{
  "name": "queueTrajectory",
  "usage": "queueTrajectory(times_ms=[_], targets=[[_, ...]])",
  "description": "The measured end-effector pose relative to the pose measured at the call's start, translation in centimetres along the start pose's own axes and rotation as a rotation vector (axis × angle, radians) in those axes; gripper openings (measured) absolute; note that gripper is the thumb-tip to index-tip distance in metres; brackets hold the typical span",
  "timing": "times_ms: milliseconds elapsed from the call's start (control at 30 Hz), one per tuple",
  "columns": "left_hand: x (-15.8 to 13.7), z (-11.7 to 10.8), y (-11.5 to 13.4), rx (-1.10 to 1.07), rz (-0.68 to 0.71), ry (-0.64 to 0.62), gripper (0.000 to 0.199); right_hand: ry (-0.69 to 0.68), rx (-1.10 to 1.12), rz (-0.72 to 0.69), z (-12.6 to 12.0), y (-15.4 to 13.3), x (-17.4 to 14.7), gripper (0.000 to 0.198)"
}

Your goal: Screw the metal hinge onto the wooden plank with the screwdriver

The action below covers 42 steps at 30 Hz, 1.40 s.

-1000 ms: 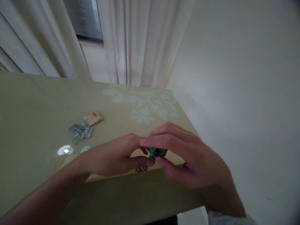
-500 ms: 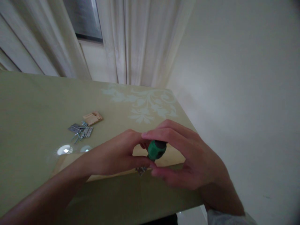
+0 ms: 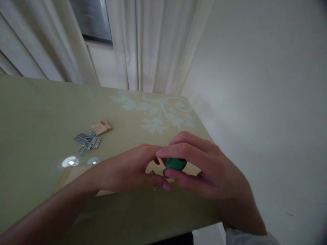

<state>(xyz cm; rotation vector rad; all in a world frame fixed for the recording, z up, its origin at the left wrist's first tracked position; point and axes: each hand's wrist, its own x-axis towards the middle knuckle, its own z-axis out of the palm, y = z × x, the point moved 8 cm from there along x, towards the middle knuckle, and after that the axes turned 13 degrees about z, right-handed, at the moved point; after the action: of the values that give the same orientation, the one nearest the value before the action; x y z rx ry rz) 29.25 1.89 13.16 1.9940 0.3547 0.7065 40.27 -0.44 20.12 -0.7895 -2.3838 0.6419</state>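
My right hand (image 3: 204,170) grips the green handle of a screwdriver (image 3: 175,164) from above, fingers curled round it. My left hand (image 3: 127,170) lies on a flat wooden board (image 3: 71,173) just left of the handle, its fingertips pinched at the tool's lower end, where the tip is hidden. Both hands meet near the front right part of the green table (image 3: 38,109). What the left fingers pinch cannot be made out.
A small wooden block (image 3: 101,127) and a heap of metal hinges and screws (image 3: 88,142) lie further back on the left. The table's right edge (image 3: 201,129) drops to a pale floor. Curtains (image 3: 143,44) hang behind the table.
The green handle rose out of my right hand half a second ago and has sunk back under the fingers, which have turned on it. My left hand stayed in place.
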Motion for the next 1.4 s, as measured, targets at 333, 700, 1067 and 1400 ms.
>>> queueTrajectory(times_ms=[333, 700, 1067, 1400], targets=[[0.4, -0.2, -0.3, -0.004, 0.008, 0.022, 0.013, 0.025, 0.008, -0.002, -0.1, 0.0, 0.1, 0.034], [0.5, 0.7, -0.3, -0.048, -0.009, -0.009, 0.013, -0.024, 0.049, -0.014, 0.2, 0.0, 0.0, 0.042], [0.1, 0.6, -0.9, -0.019, -0.030, 0.007, 0.014, 0.013, 0.044, -0.041, -0.1, -0.2, 0.1, 0.044], [0.3, 0.3, -0.7, -0.037, -0.079, 0.022, 0.015, 0.035, 0.071, -0.055, -0.2, -0.2, 0.2, 0.045]])
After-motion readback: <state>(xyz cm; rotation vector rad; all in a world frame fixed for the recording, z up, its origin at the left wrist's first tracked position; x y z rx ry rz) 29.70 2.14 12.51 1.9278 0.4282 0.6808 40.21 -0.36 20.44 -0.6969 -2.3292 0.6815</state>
